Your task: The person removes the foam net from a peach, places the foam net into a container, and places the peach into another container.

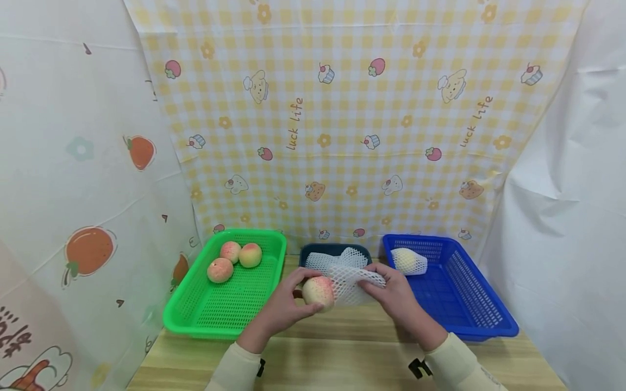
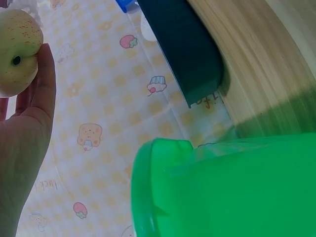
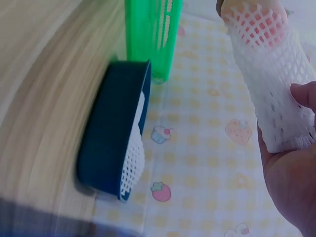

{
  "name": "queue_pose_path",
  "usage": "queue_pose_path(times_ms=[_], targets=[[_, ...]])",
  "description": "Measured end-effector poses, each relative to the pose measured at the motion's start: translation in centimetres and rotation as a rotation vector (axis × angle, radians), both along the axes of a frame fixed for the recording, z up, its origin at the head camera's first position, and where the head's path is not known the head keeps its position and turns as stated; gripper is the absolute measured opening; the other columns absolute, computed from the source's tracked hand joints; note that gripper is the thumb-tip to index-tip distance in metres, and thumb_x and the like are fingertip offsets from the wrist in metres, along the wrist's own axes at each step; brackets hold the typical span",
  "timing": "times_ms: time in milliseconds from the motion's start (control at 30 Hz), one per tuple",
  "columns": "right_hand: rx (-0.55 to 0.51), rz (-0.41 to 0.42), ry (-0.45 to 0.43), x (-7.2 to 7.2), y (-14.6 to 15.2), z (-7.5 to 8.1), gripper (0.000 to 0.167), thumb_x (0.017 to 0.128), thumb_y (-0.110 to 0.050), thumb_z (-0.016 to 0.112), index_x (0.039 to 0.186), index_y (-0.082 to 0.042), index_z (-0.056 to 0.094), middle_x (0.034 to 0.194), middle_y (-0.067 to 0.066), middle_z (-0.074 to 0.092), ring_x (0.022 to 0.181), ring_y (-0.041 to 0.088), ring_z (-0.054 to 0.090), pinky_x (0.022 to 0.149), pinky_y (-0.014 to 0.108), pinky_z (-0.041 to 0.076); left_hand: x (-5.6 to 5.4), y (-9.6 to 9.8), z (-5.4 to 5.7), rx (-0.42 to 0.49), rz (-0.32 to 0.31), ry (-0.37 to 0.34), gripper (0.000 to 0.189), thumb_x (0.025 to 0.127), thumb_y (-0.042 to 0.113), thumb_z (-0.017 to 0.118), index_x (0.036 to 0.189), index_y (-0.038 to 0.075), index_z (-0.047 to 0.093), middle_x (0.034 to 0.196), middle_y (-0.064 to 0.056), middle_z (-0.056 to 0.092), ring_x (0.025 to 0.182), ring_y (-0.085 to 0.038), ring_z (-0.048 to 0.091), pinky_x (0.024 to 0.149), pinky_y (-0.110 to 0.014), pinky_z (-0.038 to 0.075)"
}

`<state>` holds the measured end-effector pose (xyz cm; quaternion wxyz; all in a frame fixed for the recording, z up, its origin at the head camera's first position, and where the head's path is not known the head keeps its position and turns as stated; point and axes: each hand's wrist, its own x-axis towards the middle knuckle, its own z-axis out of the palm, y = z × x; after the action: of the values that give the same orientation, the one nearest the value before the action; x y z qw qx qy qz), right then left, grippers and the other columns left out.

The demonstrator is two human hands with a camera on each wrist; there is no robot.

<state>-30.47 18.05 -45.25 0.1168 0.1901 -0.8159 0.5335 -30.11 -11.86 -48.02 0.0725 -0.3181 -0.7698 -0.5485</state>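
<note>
Left hand [image 1: 285, 308] grips 1 peach [image 1: 319, 293]; right hand [image 1: 397, 297] pinches foam net [image 1: 348, 286]

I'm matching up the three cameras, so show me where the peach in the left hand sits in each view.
Head: peach below and just right of center, in the left hand.
Left wrist: peach in the upper left, cut by the left edge.
Right wrist: peach at top right, seen partly through white netting.
Shared landmark: the dark box, visible in all three.
</note>
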Motion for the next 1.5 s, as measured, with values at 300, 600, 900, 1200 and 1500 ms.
queue_pose_path(times_ms=[300,600,900,1200,1500], targets=[[0.129,0.022,0.014,-1.6,0.6,1.0,0.012,0.1,-0.018,0.086,0.103,-0.013,0.076,0.098,0.0,0.073,0.084,0.015,0.064,0.074,0.028,0.055,-0.1,-0.2,-0.1,-0.003,-0.005,-0.007,0.058,0.095,0.021,0.09,0.147,0.011,0.066,0.142,-0.007,0.063,0.12,-0.026,0.065,0.09,-0.043,0.064],[0.379,0.048,0.102,-7.3,-0.2,4.3,0.01,0.102,-0.016,0.082,0.1,-0.013,0.072,0.106,0.004,0.076,0.09,0.019,0.066,0.078,0.038,0.055,-0.2,-0.2,0.2,-0.007,-0.001,-0.018,0.059,0.094,0.024,0.091,0.147,0.013,0.066,0.141,-0.006,0.063,0.121,-0.033,0.064,0.09,-0.043,0.064],[0.639,0.05,0.252,-12.6,-2.4,4.0,0.012,0.102,-0.012,0.081,0.111,-0.01,0.074,0.108,0.005,0.076,0.099,0.024,0.072,0.086,0.046,0.06,-0.1,-0.6,0.2,-0.002,0.007,-0.017,0.06,0.094,0.021,0.091,0.148,0.014,0.066,0.143,-0.007,0.064,0.122,-0.031,0.064,0.09,-0.04,0.064],[0.784,0.068,0.432,-17.0,-5.3,4.0,0.017,0.103,-0.012,0.081,0.117,-0.012,0.073,0.11,0.002,0.071,0.099,0.022,0.069,0.086,0.04,0.061,-0.3,-1.1,0.2,-0.009,0.018,-0.023,0.059,0.095,0.021,0.091,0.148,0.019,0.065,0.145,-0.006,0.063,0.125,-0.03,0.064,0.091,-0.043,0.064],[0.899,0.089,0.625,-19.4,-7.1,1.6,0.018,0.099,-0.009,0.085,0.112,-0.011,0.073,0.108,0.003,0.067,0.094,0.022,0.07,0.081,0.035,0.061,-0.2,-1.3,0.4,-0.014,0.022,-0.04,0.059,0.094,0.023,0.091,0.148,0.023,0.065,0.144,0.001,0.064,0.124,-0.023,0.065,0.092,-0.039,0.064]])
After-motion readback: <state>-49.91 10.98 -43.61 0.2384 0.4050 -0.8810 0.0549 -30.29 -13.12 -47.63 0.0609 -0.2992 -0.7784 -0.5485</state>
